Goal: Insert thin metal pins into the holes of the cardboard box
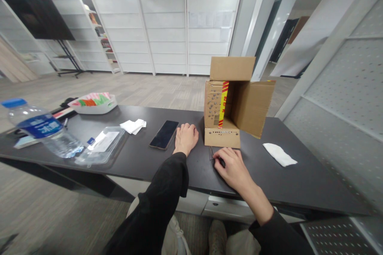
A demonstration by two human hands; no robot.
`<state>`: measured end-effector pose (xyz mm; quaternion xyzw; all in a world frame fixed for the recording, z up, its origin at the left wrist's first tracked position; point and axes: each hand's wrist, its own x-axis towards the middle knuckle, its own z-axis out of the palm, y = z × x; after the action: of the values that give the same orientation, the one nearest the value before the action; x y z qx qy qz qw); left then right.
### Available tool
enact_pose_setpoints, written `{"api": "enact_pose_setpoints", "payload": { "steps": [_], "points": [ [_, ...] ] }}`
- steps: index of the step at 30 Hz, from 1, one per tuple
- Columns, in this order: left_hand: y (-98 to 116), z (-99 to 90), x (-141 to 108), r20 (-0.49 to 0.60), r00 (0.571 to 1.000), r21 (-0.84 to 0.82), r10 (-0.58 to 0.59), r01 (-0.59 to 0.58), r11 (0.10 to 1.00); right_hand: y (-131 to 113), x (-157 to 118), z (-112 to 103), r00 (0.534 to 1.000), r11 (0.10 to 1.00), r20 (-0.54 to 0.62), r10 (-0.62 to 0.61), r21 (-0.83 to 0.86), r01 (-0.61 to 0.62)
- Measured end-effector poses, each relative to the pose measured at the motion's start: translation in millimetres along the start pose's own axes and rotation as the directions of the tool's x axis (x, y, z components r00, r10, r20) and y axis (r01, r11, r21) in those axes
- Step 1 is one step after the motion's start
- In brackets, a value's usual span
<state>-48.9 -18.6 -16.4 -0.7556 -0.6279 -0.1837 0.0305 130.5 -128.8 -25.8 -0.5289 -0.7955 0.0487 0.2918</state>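
Observation:
My left hand (186, 138) rests palm down on the dark desk, holding nothing, its fingers loosely bent. A black phone (164, 134) lies just to its left. My right hand (232, 167) is low over the desk, thumb and forefinger curved together at several thin metal rods (211, 153). Its fingertips partly cover the rods' ends. Directly beyond stands a cardboard box (214, 103) with its flaps open towards me. Small grey dots or studs mark its left side, and a row of holes or studs runs along its lower front flap (222, 137).
A white tissue (279, 154) lies right, folded tissues (133, 126) left. Further left are a clear plastic case (103, 147), a tilted water bottle (44, 127) and a white tray (94, 107) of colourful items. A perforated panel (350, 75) borders the right side.

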Motion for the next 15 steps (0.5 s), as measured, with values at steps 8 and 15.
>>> {"api": "enact_pose_setpoints", "payload": {
  "steps": [8, 15],
  "points": [
    [0.8, -0.6, -0.2, 0.009, 1.000, 0.002, -0.015, 0.015, 1.000, 2.1, 0.1, 1.7, 1.000, 1.000, -0.016, -0.015, -0.016, 0.015],
    [0.8, -0.5, 0.2, 0.005, 1.000, 0.003, -0.004, 0.004, 1.000, 0.7, 0.1, 0.2, 1.000, 1.000, 0.001, -0.012, 0.000, 0.012]
  ]
}}
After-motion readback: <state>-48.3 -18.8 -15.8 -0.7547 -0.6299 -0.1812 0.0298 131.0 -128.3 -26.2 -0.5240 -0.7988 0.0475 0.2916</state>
